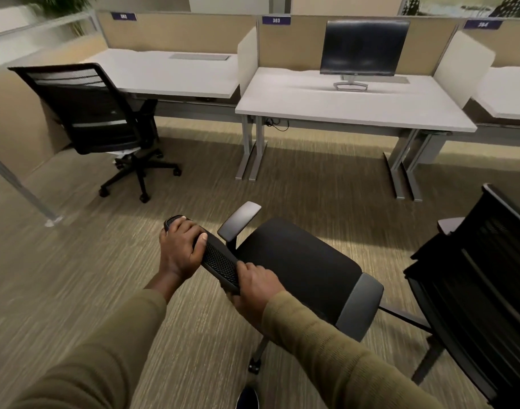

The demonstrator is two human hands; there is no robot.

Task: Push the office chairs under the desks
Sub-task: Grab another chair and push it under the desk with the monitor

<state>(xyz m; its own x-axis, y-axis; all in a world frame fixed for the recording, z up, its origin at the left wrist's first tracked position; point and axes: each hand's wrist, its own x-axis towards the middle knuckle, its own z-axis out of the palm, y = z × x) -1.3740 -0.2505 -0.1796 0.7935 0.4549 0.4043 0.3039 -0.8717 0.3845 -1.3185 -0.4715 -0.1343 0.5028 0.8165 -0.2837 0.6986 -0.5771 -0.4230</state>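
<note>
A black office chair (297, 261) with grey armrests stands on the carpet in front of me, its seat turned toward the right. My left hand (180, 246) and my right hand (254, 286) both grip the top edge of its mesh backrest (220, 262). The middle desk (341, 104) lies a good stride beyond it. A second black chair (96, 113) stands at the left desk (176, 72), partly pulled out. A third black chair (483, 281) is at the right edge, close to the held one.
A dark monitor (363, 48) stands on the middle desk. Beige partition panels (176, 31) run behind the desks, with white dividers between them. Metal desk legs (253, 152) reach to the carpet. A slanted metal post (22, 190) stands at the left. My shoe (247, 398) shows below.
</note>
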